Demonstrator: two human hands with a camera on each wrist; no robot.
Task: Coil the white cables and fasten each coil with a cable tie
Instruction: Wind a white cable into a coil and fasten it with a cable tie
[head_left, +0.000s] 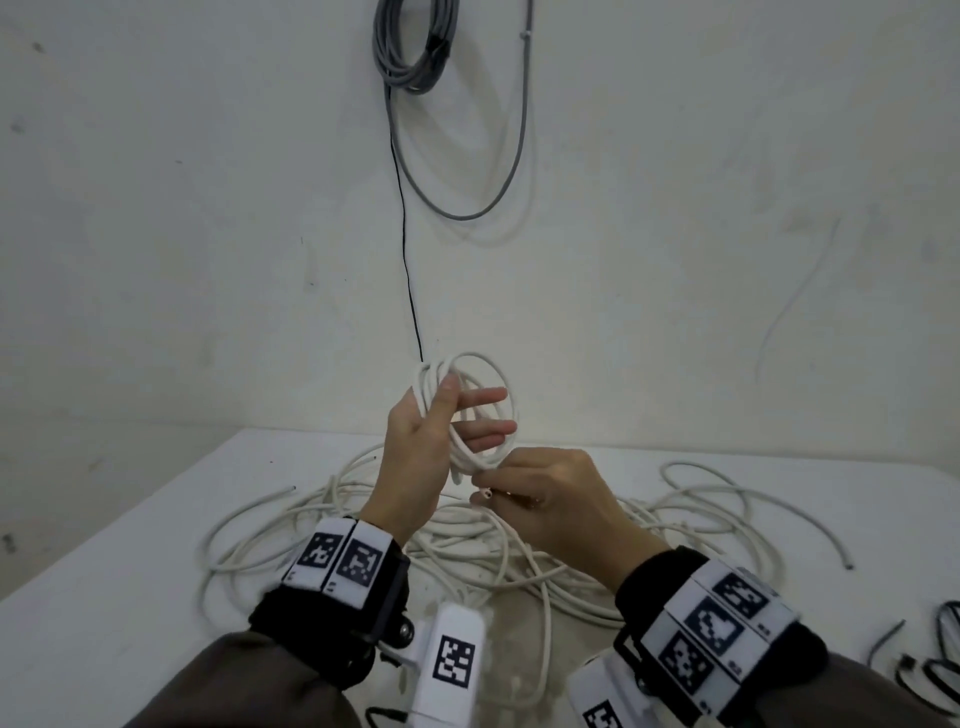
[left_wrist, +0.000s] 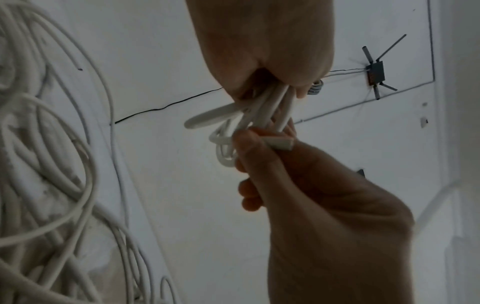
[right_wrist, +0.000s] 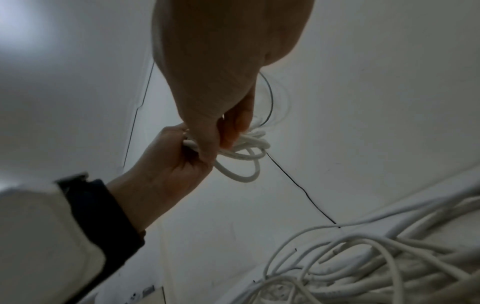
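Both hands, left hand (head_left: 415, 447) and right hand (head_left: 545, 499), grip coil (head_left: 470, 410), seemingly untied

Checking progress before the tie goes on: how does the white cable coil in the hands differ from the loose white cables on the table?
The white cable coil is wound in small tight loops and held up by the left hand and right hand. The loose white cables sprawl tangled on the white table. Both look like the same round white cable.
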